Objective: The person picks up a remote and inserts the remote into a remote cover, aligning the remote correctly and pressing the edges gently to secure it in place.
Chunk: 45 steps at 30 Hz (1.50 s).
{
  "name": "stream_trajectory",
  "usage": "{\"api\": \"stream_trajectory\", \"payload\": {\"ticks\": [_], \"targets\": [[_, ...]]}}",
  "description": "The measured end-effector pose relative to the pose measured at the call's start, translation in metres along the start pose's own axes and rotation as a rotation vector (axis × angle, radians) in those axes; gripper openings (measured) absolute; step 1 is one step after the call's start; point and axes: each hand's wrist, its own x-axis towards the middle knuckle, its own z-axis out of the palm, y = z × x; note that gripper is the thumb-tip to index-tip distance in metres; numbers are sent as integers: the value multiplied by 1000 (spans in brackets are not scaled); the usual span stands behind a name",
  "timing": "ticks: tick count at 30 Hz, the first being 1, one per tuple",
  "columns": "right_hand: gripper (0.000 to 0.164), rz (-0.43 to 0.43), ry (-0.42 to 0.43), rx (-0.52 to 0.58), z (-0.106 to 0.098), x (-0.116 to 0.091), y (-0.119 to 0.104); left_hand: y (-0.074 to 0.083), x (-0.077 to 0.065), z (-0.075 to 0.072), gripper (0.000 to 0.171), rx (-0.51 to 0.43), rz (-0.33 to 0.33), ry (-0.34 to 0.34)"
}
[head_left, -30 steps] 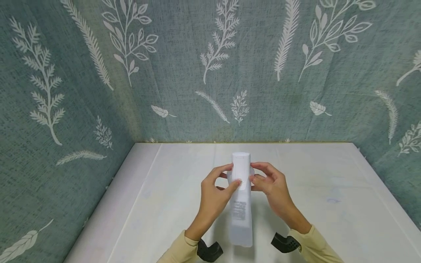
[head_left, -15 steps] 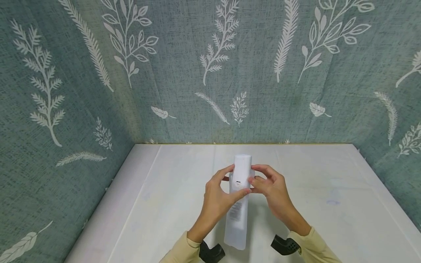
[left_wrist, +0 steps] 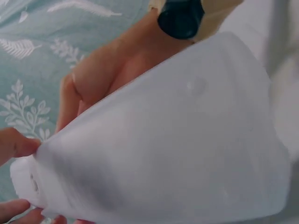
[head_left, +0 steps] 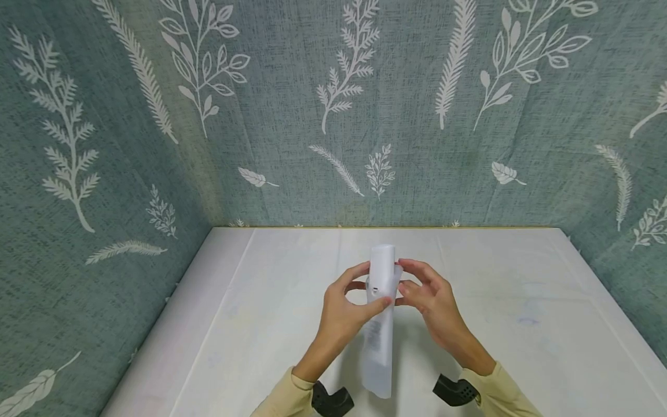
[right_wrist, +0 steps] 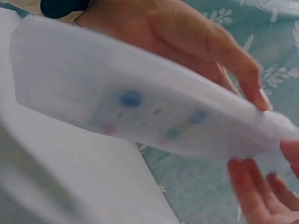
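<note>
A long white device in a frosted plastic sleeve is held lengthwise above the table in the head view. A small dark slot shows near its upper part. Left hand pinches it, thumb on the near face and fingers round the far side. On its right edge, the right hand pinches a flap of the sleeve near the top. The left wrist view shows the broad pale face with a white end piece. Blurred blue, red and green marks show through the sleeve in the right wrist view.
A white-covered table spreads beneath both hands. Green cloth with white leaf prints hangs at the back and sides. Black cameras are worn on the wrists, under cream sleeves.
The device has turned about its long axis, so its face now appears narrower. The left thumb has slid lower and to the right across it. The right hand has stayed nearly in place.
</note>
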Motion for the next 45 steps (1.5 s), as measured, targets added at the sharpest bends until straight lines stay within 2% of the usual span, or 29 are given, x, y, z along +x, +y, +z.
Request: {"api": "stream_trajectory", "payload": {"ticks": [6,9,13,16,21,31,39,45], "targets": [[43,53,11,-55,2,-4,4,29,-4,-4,54,-71,-44,-31],[41,108,14,-64,4,-5,5,32,-4,-5,53,-113,-71,-44],[41,162,-18,-23,6,-6,7,11,0,-1,54,-171,-89,-52],[40,170,-35,6,6,-6,7,-3,2,1,55,-181,-101,-46],[40,166,-15,-2,6,-6,5,-2,2,-1,55,-226,-127,-64],[38,145,29,-32,4,-7,7,-6,2,-3,43,-282,-161,-123],[35,129,100,-93,3,-9,9,-4,0,-5,40,-329,-175,-120],[36,116,96,-94,2,-8,9,-3,-1,-5,41,-352,-182,-108]]}}
